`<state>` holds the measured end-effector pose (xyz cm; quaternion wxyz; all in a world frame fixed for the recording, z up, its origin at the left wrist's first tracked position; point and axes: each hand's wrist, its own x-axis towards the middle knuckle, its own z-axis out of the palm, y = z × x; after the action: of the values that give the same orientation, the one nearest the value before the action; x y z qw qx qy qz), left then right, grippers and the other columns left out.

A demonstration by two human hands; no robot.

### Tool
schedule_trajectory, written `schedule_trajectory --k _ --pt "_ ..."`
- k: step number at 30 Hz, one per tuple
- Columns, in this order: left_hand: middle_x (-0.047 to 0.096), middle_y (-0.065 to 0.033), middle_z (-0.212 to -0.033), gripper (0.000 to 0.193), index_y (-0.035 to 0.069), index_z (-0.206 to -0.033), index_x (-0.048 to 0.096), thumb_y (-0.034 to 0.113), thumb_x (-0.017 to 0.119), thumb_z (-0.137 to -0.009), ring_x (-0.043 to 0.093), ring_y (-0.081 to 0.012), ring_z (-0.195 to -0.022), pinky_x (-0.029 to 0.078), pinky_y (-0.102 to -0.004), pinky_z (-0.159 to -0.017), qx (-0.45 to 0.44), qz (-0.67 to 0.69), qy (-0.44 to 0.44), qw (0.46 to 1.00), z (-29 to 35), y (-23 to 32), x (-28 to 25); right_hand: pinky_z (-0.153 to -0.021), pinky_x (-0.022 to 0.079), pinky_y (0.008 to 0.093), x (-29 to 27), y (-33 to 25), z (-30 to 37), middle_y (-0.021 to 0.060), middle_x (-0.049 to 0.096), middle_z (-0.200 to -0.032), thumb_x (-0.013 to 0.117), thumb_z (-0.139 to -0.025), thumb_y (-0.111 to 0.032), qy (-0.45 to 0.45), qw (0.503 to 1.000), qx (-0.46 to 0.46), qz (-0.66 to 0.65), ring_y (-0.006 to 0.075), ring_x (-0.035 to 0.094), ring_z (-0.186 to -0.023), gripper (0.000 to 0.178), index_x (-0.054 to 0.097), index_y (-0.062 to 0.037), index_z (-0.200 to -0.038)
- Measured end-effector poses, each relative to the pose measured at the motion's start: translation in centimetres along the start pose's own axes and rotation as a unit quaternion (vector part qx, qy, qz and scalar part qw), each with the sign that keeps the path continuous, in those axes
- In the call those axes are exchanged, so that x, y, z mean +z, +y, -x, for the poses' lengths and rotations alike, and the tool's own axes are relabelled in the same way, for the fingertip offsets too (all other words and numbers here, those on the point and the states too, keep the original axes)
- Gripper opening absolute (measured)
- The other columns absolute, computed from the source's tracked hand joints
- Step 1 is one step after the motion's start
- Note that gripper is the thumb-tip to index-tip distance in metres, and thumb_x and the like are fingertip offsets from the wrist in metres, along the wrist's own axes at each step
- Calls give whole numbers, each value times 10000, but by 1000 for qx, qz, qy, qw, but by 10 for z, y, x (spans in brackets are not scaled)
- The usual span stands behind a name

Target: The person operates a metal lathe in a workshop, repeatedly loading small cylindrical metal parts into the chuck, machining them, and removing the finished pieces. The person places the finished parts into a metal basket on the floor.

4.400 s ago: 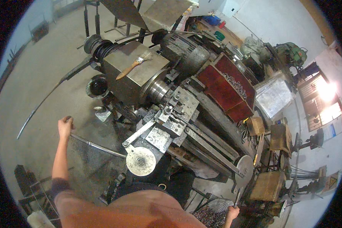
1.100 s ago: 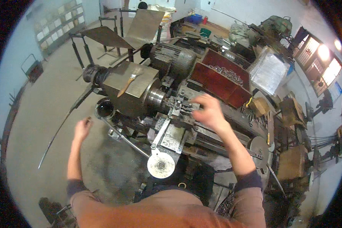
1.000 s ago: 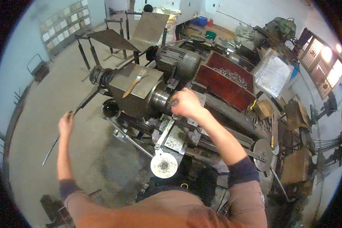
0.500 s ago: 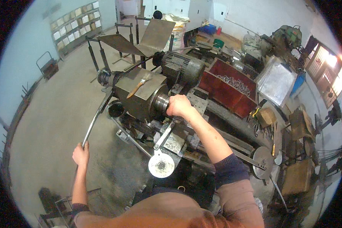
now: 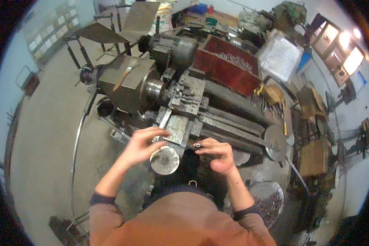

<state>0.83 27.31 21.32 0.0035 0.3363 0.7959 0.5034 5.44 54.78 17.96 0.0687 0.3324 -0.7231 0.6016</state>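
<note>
My right hand (image 5: pixel 219 155) pinches a small dark cylindrical piece with a pale ring at its end (image 5: pixel 197 145), in front of the lathe carriage (image 5: pixel 178 128). My left hand (image 5: pixel 140 146) is empty, its fingers apart, just over the edge of the round pale handwheel (image 5: pixel 165 160). Beyond both hands, the shiny spindle collar (image 5: pixel 154 89) juts from the headstock (image 5: pixel 121 96). A long metal lever (image 5: pixel 78 133) hangs down at the left, away from my hands.
On the headstock lies a brush (image 5: pixel 125 76). A dark red bin (image 5: pixel 227 65) of small metal parts stands behind the bed, beside a motor (image 5: pixel 172 50). At the right are a larger handwheel (image 5: pixel 276 142) and, lower down, a pan of dark shavings (image 5: pixel 268 201).
My left hand has let go of the long lever and moved right to the handwheel. The right hand has drawn back from the spindle with the small cylindrical piece. The view has shifted.
</note>
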Motion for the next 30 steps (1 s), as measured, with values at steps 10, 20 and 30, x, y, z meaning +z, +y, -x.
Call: schedule_trajectory --k 10,20,30 --pt "618 -139 -1060 222 3 -980 635 80 642 -772 574 -248 -1016 430 -350 -896 56 262 -103 958 -20 24 88 -868 402 386 8 -25 41 181 639 -964 661 -692 -543 89 995 22 -38 290 582 -949 622 678 55 -860" --pt "632 -142 -1004 183 -4 -928 644 74 647 -762 586 -254 -983 443 -349 -873 42 254 -91 962 -16 21 94 -908 404 389 11 -14 51 170 632 -1010 607 -684 -589 81 995 45 -45 302 585 -979 642 680 1 -926" --pt "654 -112 -937 119 2 -852 653 30 631 -738 623 -231 -900 475 -319 -809 42 153 -47 986 -27 9 97 -836 436 374 -9 0 58 164 637 -962 568 -706 -626 108 991 73 -7 291 592 -922 669 680 1 -909"
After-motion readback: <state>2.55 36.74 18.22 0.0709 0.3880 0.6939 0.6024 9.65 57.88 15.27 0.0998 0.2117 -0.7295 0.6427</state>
